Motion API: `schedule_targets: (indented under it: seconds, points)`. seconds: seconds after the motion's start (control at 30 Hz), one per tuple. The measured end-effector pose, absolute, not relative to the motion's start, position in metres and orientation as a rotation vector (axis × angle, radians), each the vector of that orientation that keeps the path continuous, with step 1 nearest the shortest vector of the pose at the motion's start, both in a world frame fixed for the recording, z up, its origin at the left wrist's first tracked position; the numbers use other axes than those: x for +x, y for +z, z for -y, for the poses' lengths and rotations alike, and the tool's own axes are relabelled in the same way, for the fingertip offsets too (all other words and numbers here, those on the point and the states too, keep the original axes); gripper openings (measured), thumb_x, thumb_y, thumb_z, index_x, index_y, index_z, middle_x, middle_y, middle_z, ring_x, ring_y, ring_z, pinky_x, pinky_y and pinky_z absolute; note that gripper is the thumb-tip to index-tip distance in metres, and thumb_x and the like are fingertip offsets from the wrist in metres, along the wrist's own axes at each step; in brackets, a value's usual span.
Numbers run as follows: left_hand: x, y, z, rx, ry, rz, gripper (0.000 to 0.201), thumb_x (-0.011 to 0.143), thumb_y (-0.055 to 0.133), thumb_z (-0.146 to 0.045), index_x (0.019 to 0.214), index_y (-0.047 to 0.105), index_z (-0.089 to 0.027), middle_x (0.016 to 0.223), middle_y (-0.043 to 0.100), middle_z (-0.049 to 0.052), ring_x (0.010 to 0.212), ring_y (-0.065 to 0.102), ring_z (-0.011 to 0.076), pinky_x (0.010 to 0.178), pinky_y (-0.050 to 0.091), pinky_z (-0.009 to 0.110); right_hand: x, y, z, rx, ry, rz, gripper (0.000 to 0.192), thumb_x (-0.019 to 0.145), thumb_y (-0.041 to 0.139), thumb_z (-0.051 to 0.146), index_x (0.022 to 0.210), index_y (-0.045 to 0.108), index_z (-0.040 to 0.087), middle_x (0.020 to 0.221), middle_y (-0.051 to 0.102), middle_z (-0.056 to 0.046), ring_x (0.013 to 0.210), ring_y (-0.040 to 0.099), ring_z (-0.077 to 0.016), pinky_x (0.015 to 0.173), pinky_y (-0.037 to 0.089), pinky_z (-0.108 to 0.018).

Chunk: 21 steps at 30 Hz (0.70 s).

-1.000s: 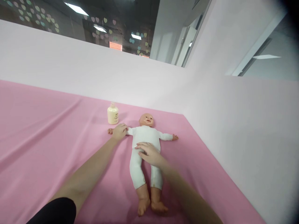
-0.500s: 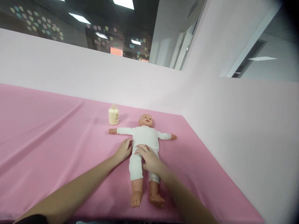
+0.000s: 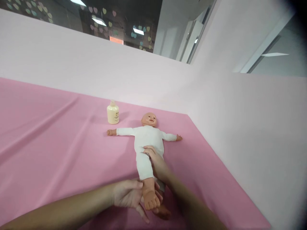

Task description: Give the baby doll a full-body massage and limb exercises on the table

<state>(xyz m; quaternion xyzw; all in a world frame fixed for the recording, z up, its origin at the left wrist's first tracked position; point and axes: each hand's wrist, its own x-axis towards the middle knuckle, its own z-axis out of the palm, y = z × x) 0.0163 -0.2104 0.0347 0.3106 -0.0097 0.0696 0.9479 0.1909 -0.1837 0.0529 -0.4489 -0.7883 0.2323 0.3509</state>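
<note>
Starting at my left, the pink cloth [image 3: 48, 134] spreads wide and bare across the counter, with only soft creases running through it, so I have plenty of open room on that side out to the frame edge. My left hand [image 3: 128, 195] comes in low from the lower left, fingers curled around the doll's lower leg just above the foot, which is lifted a little off the cloth; the thumb lies on top and the fingers wrap beneath. Further back, a small cream lotion bottle [image 3: 112, 113] stands upright near the pale wall [image 3: 72, 64], just beyond the doll's outstretched hand and apart from it. The baby doll [image 3: 147, 140] lies on its back in a white suit, head toward the wall, arms spread flat to either side, roughly in the middle of the cloth. My right hand [image 3: 155, 161] rests flat and open on the doll's hip and upper thigh, pressing on it rather than gripping, with the forearm covering the doll's other leg. To the right, the cloth narrows to a strip that ends where the side wall [image 3: 240, 127] rises; that edge runs diagonally toward me, leaving much less room there than on the left.
</note>
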Motion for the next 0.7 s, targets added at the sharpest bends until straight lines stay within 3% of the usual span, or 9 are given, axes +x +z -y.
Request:
schedule_targets:
  seconds: [0.1, 0.2, 0.37, 0.43, 0.53, 0.63, 0.7]
  points:
    - [0.011, 0.035, 0.211, 0.581, 0.211, -0.02, 0.044, 0.074, 0.065, -0.026, 0.116, 0.057, -0.015, 0.119, 0.06, 0.014, 0.102, 0.06, 0.0253, 0.081, 0.048, 0.038, 0.191, 0.054, 0.188, -1.238, 0.527, 2.121, 0.05, 0.075, 0.052, 0.011, 0.123, 0.049, 0.026, 0.131, 0.046, -0.006, 0.117, 0.048, -0.0194, 0.097, 0.045, -0.035]
    - [0.005, 0.028, 0.207, 0.581, 0.249, -0.126, 0.046, 0.067, 0.072, -0.026, 0.11, 0.061, -0.013, 0.104, 0.065, 0.011, 0.092, 0.062, 0.0214, 0.081, 0.047, 0.034, 0.195, 0.054, 0.195, -1.185, 0.327, 2.226, 0.059, 0.075, 0.054, 0.015, 0.132, 0.042, 0.022, 0.135, 0.043, -0.011, 0.123, 0.043, -0.0239, 0.102, 0.041, -0.042]
    - [0.0, 0.019, 0.2, 0.661, 0.324, -0.212, 0.055, 0.059, 0.081, -0.035, 0.107, 0.062, -0.016, 0.094, 0.063, 0.003, 0.086, 0.058, 0.0157, 0.081, 0.043, 0.027, 0.199, 0.061, 0.204, -0.766, 0.094, 2.316, 0.047, 0.081, 0.041, 0.016, 0.127, 0.046, 0.018, 0.131, 0.049, -0.012, 0.123, 0.044, -0.0237, 0.102, 0.039, -0.046]
    - [0.001, 0.018, 0.197, 0.751, 0.373, -0.186, 0.057, 0.063, 0.079, -0.041, 0.11, 0.061, -0.016, 0.095, 0.061, 0.003, 0.09, 0.057, 0.0167, 0.085, 0.041, 0.029, 0.198, 0.065, 0.206, -0.612, 0.099, 2.344, 0.041, 0.087, 0.034, 0.027, 0.124, 0.049, 0.018, 0.129, 0.051, -0.011, 0.124, 0.045, -0.0233, 0.105, 0.037, -0.046]
    - [0.004, 0.017, 0.194, 0.874, 0.441, -0.106, 0.055, 0.072, 0.07, -0.052, 0.115, 0.059, -0.019, 0.1, 0.061, 0.003, 0.098, 0.056, 0.0181, 0.093, 0.039, 0.033, 0.196, 0.069, 0.207, -0.507, 0.112, 2.417, 0.056, 0.09, 0.025, 0.051, 0.127, 0.049, 0.015, 0.125, 0.056, -0.012, 0.128, 0.043, -0.0237, 0.112, 0.028, -0.045]
    - [0.005, 0.017, 0.193, 0.976, 0.501, -0.086, 0.057, 0.077, 0.061, -0.057, 0.121, 0.056, -0.021, 0.117, 0.059, 0.007, 0.114, 0.052, 0.0225, 0.101, 0.036, 0.039, 0.195, 0.068, 0.207, -0.484, 0.085, 2.494, 0.072, 0.084, 0.033, 0.065, 0.131, 0.045, 0.011, 0.125, 0.058, -0.014, 0.132, 0.04, -0.0259, 0.116, 0.019, -0.046]
    - [0.003, 0.018, 0.192, 1.05, 0.484, -0.106, 0.059, 0.079, 0.059, -0.056, 0.124, 0.054, -0.018, 0.128, 0.054, 0.012, 0.124, 0.045, 0.0272, 0.107, 0.031, 0.045, 0.194, 0.065, 0.208, -0.508, 0.038, 2.523, 0.07, 0.082, 0.042, 0.064, 0.13, 0.046, 0.013, 0.126, 0.057, -0.013, 0.133, 0.038, -0.0257, 0.116, 0.017, -0.047]
